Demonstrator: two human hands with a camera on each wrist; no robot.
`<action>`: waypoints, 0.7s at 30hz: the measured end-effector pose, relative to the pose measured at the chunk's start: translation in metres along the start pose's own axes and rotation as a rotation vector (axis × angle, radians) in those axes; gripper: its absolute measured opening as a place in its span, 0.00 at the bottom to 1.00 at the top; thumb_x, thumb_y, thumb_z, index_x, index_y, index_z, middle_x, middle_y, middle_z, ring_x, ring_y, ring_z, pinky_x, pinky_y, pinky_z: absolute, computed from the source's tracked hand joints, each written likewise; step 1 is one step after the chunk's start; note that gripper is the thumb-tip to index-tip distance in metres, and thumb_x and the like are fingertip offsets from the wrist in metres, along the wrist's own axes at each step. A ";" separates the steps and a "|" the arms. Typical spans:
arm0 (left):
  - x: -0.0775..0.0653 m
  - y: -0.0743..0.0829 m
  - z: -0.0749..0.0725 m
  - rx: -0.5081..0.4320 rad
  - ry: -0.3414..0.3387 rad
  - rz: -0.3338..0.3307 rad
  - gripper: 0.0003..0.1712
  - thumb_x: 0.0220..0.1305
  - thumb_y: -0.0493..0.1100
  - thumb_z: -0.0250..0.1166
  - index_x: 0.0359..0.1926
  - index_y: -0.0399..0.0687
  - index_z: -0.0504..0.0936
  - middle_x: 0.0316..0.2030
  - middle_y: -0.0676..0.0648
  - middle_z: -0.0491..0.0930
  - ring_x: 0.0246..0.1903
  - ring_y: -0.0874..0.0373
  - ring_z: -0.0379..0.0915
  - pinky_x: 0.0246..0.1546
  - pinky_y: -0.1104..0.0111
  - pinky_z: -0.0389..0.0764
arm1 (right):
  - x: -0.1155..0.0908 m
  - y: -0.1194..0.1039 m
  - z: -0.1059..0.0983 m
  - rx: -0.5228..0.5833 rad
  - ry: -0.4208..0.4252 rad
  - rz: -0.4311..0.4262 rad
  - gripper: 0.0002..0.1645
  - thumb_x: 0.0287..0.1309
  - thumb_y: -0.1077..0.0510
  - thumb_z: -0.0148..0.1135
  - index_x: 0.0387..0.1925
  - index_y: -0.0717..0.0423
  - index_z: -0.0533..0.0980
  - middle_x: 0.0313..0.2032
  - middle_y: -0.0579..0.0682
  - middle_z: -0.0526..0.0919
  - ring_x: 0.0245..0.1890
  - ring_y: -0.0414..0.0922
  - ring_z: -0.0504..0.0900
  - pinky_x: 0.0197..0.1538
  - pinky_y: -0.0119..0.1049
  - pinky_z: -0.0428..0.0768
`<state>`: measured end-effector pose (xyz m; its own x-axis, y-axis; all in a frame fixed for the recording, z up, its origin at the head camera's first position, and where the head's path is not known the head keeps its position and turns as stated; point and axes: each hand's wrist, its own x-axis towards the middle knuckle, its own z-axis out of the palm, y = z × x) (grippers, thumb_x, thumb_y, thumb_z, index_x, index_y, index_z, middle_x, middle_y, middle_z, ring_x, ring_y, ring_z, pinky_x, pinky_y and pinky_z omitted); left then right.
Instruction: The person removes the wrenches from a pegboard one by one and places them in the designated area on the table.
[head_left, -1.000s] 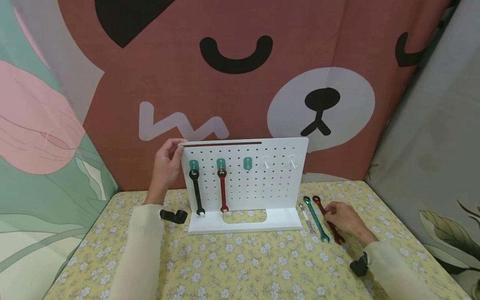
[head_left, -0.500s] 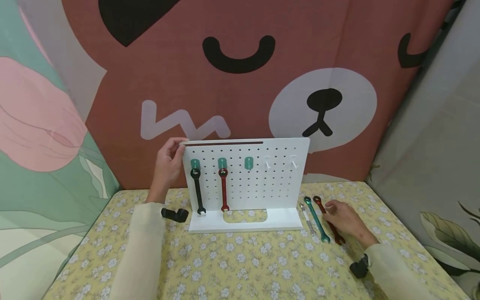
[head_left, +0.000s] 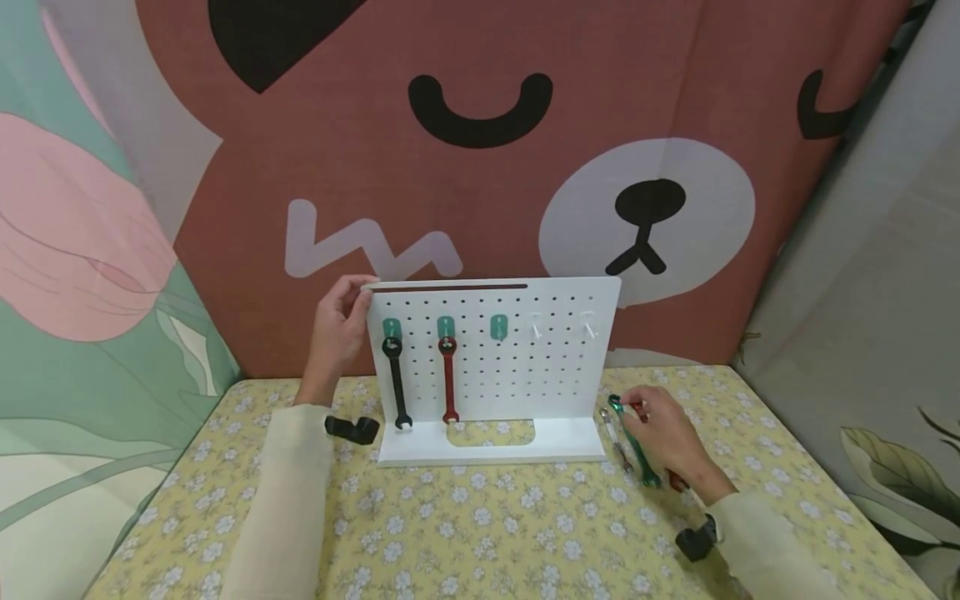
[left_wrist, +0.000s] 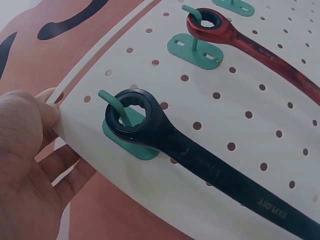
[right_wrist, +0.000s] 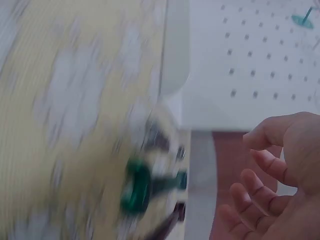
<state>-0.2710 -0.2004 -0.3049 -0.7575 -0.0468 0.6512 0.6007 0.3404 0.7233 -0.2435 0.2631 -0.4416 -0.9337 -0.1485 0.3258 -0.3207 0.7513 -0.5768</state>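
Observation:
A white pegboard (head_left: 487, 367) stands upright on its base. My left hand (head_left: 337, 329) pinches its upper left corner, thumb in front and fingers behind. From green hooks hang a black wrench (left_wrist: 200, 160) and a red wrench (left_wrist: 270, 57) by their ring ends. Right of the board, my right hand (head_left: 663, 433) hovers over a green wrench (head_left: 649, 477), fingers loosely bent and holding nothing in the right wrist view. Beside it lies a silver wrench (head_left: 609, 425). Another red wrench (head_left: 677, 482) is mostly hidden under the hand.
A third green hook (head_left: 498, 327) and two clear hooks (head_left: 588, 325) on the board bear nothing. The flowered tablecloth (head_left: 480, 533) reaches a patterned curtain (head_left: 487, 208) behind and a grey curtain (head_left: 862, 333) at right.
My right hand has moved left from the loose red wrench to above the green wrench. The left hand has stayed at the board's corner.

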 end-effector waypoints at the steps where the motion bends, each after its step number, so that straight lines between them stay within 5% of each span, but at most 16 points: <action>1: 0.000 0.000 0.000 0.000 0.000 0.002 0.14 0.79 0.31 0.52 0.58 0.26 0.77 0.30 0.28 0.74 0.24 0.51 0.65 0.26 0.72 0.66 | 0.000 -0.005 0.002 0.006 0.004 -0.014 0.10 0.70 0.63 0.64 0.50 0.61 0.79 0.49 0.62 0.77 0.43 0.58 0.76 0.41 0.52 0.75; 6: 0.001 0.000 0.000 -0.010 -0.002 -0.002 0.14 0.79 0.31 0.52 0.58 0.26 0.77 0.27 0.27 0.70 0.22 0.52 0.63 0.25 0.72 0.66 | 0.003 -0.028 0.011 0.047 0.011 -0.048 0.08 0.70 0.63 0.63 0.48 0.59 0.81 0.49 0.57 0.79 0.44 0.54 0.77 0.42 0.51 0.77; 13: 0.000 0.000 0.000 -0.004 0.000 -0.008 0.15 0.79 0.32 0.52 0.58 0.26 0.77 0.35 0.27 0.78 0.28 0.39 0.67 0.27 0.72 0.68 | 0.005 -0.052 0.028 0.116 -0.017 -0.095 0.08 0.68 0.66 0.63 0.46 0.56 0.81 0.47 0.52 0.81 0.43 0.48 0.79 0.42 0.46 0.80; 21: 0.000 -0.001 0.001 -0.015 0.006 -0.010 0.14 0.79 0.32 0.52 0.58 0.26 0.77 0.39 0.27 0.79 0.30 0.36 0.68 0.28 0.72 0.68 | 0.008 -0.075 0.048 0.209 -0.006 -0.139 0.09 0.66 0.67 0.66 0.44 0.54 0.82 0.45 0.49 0.83 0.42 0.48 0.82 0.41 0.41 0.82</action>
<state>-0.2716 -0.1998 -0.3054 -0.7620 -0.0555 0.6452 0.5970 0.3258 0.7331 -0.2350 0.1749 -0.4312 -0.8791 -0.2454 0.4086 -0.4715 0.5741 -0.6695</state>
